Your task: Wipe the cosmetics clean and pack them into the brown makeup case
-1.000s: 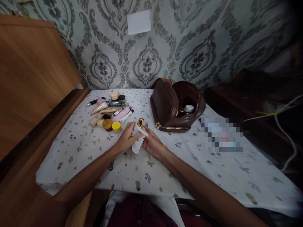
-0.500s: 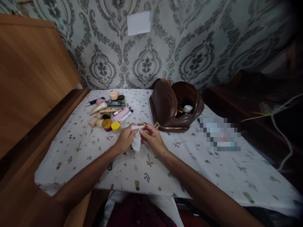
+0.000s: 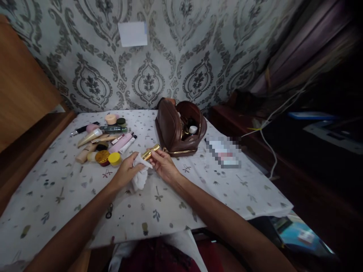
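My left hand (image 3: pixel 126 170) is closed on a crumpled white cloth (image 3: pixel 140 176), which hangs down over the table. A shiny gold tube (image 3: pixel 151 152) lies slanted between my hands, its lower left end against the cloth. The fingers of my right hand (image 3: pixel 163 165) pinch the tube near its upper right end. Just behind my right hand stands an open brown bag (image 3: pixel 169 126), with a white-capped item (image 3: pixel 193 130) inside. Left of my hands are a yellow-lidded jar (image 3: pixel 114 159) and an amber-lidded jar (image 3: pixel 102 157).
Several tubes and bottles lie at the back left, among them a pink tube (image 3: pixel 124 142), a green bottle (image 3: pixel 114 129) and a peach jar (image 3: pixel 110 119). A blurred-out flat item (image 3: pixel 224 152) is on the right of the patterned tablecloth (image 3: pixel 130 223). A wooden panel (image 3: pixel 25 90) rises at left.
The view has turned to the right, so things appear farther left. The gold tube, mostly hidden by fingers and cloth before, now shows at length between my hands.
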Tool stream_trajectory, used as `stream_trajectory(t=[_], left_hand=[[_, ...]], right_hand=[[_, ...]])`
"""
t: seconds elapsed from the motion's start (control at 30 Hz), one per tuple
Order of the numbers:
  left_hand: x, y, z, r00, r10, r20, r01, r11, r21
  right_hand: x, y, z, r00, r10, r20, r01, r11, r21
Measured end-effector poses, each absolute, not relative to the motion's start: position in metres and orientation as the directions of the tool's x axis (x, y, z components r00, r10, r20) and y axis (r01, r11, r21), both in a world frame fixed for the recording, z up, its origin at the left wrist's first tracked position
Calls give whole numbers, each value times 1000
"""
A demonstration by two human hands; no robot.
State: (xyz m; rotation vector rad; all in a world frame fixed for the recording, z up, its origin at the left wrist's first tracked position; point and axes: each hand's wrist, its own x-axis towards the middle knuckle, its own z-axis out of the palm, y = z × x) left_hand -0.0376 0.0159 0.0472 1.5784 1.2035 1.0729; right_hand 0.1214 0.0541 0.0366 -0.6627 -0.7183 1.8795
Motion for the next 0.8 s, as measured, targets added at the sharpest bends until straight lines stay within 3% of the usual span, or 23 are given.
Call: stream_trajectory(t=[0.17,0.4,0.53,0.63,0.73,0.8], left_hand=[[-39,16,45,188,960,207,472,-273,838],[-41,15,46,314,917,246,538,-386,750],[-39,15,43,278,923,267,592,-383,709],[-40,17,42,199,905,377,596,-417,687],[-44,19,45,138,871,472,545,-465,698],[-46,19,50,92,891,444,510,-425,747]], right_hand=[[120,48,36,-411,904,-121,-547,-350,-761],[122,48,39,-442,896,-47,-477,-279,-833],[123,50,37,-407,913,26,-415,-160,-896],[125,52,34,-365,927,84,-353,-55,-934],[127,52,31,-381,913,145,-216,64,-974],[127,51,30,-407,895,185,-111,152,-982]])
